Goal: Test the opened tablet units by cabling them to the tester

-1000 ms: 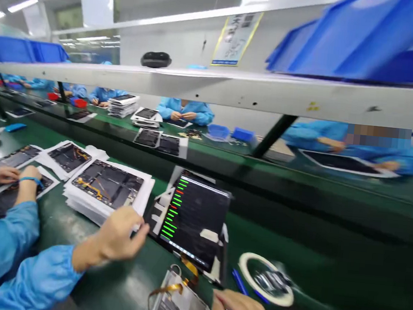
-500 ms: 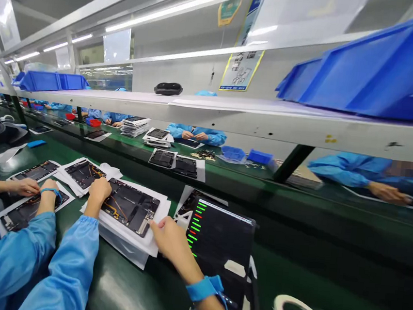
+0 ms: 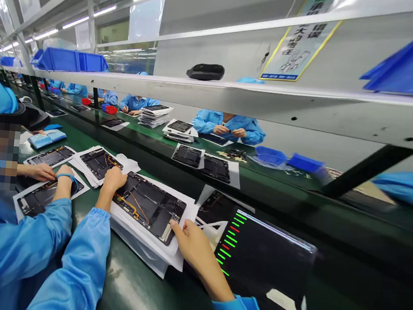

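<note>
One tablet [image 3: 150, 205], grabbed at both ends: left grip [image 3: 115, 181] has one, right grip [image 3: 191, 241] pinches the other, and there's a lit screen [image 3: 265, 258] just past that grip.

The table [image 3: 131, 289] has a glossy dark-green top running from the lower middle toward the upper left of the frame. Directly on it, at centre, sits a thick stack of white sheets [image 3: 139, 248]; left of that lie a smaller paper pile [image 3: 81, 163], two separate white sheets under dark panels, and a blue packet [image 3: 47, 138]. The white shelf [image 3: 255, 101] above carries a black case [image 3: 205, 72] and blue bins [image 3: 60, 59].
</note>
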Motion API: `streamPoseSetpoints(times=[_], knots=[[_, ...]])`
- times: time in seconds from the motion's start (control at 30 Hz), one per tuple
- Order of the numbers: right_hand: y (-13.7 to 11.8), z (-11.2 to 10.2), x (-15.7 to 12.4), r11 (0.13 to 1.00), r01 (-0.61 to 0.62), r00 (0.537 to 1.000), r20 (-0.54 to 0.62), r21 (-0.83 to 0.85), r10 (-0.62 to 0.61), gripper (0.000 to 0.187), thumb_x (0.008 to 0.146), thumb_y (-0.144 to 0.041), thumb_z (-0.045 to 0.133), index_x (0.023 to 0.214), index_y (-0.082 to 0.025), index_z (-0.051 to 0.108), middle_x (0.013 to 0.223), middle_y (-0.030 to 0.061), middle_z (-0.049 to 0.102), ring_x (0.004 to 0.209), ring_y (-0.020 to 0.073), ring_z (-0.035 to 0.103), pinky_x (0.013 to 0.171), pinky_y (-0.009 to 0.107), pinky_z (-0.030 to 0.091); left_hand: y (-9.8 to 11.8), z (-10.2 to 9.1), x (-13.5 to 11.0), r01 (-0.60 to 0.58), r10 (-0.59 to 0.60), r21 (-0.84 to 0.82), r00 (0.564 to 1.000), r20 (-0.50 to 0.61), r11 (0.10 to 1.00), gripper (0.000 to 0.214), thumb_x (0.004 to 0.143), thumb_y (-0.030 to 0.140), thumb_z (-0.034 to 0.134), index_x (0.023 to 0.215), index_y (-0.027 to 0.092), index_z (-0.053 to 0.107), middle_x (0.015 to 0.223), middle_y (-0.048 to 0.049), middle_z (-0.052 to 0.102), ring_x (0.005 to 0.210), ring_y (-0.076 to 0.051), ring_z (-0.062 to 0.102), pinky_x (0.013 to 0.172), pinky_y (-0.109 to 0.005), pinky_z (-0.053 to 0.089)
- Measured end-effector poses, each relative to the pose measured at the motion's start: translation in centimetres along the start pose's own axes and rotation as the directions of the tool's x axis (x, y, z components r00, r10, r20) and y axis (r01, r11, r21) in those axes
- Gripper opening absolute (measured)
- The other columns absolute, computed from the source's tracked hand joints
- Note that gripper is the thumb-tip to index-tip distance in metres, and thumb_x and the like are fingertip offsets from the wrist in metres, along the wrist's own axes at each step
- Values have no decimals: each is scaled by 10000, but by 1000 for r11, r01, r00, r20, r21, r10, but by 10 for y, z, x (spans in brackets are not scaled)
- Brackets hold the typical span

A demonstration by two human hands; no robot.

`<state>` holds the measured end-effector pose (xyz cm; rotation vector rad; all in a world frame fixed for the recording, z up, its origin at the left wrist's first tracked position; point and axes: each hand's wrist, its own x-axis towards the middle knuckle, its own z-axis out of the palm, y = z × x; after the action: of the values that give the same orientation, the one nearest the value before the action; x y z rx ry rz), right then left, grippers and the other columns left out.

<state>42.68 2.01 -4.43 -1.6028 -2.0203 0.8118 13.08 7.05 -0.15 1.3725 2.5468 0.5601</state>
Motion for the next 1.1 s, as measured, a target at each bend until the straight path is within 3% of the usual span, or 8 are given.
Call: streamPoseSetpoints(times=[0.23,0.43,0.6,0.73,0.87,0.9,0.97,1.1], knots=[[3,5,-4,999,32,999,-14,36,-32,365,904,-502,434,654,-248,355,560,-3,463,555,173,435,576,304,291,4,-1,-3,-84,81,-112,996,-30,990,161,903,268,571,879,131,652,1058,-204,702,1073,-316,646,903,-351,459],[2,6,-6,996,19,999,-36,86,-16,386,869,-544,442,630,-256,346,542,-3,446,540,177,431,567,306,281,4,-6,-7,-172,146,-293,983,-108,941,63,924,207,551,891,162,580,961,-112,681,938,-213,614,845,-275,427],[-6,-4,-11,990,58,992,-114,126,-44,431,837,-636,450,652,-247,420,584,24,522,573,202,490,576,316,324,5,-16,-12,-204,123,-516,975,-187,832,123,915,232,588,827,168,530,692,19,556,661,-103,510,673,-185,386],[-25,-22,-26,937,140,976,-206,321,-76,452,832,-633,532,884,-189,594,819,70,669,745,231,595,700,343,442,14,-36,-25,-191,74,-668,977,-199,719,94,934,245,527,967,159,546,627,54,490,537,-74,444,556,-161,346],[-31,-53,-56,846,246,912,-408,472,-38,372,846,-523,573,934,-163,615,810,38,635,744,184,563,709,318,469,42,-54,-51,-180,116,-755,984,-138,631,256,901,267,578,1120,134,577,783,18,584,646,-75,536,628,-159,435],[-26,-63,-64,825,276,887,-462,493,-21,347,852,-496,582,949,-164,615,820,29,628,763,175,565,730,313,477,53,-55,-58,-247,176,-789,968,-178,563,280,877,265,621,1109,110,596,801,12,594,690,-81,558,682,-170,465],[-8,-85,-83,769,353,830,-558,533,6,322,867,-457,591,1009,-168,613,884,25,629,825,166,583,785,314,492,77,-49,-73,-345,371,-827,911,-181,443,320,890,281,641,1124,68,594,864,1,615,813,-100,600,845,-248,512],[50,-126,-150,708,351,711,-667,612,224,321,812,-393,647,1039,-169,611,901,18,610,784,153,582,717,300,514,110,-7,-123,-213,610,-906,790,60,366,442,1019,443,414,1155,58,582,912,-36,637,957,-170,638,931,-426,535]])
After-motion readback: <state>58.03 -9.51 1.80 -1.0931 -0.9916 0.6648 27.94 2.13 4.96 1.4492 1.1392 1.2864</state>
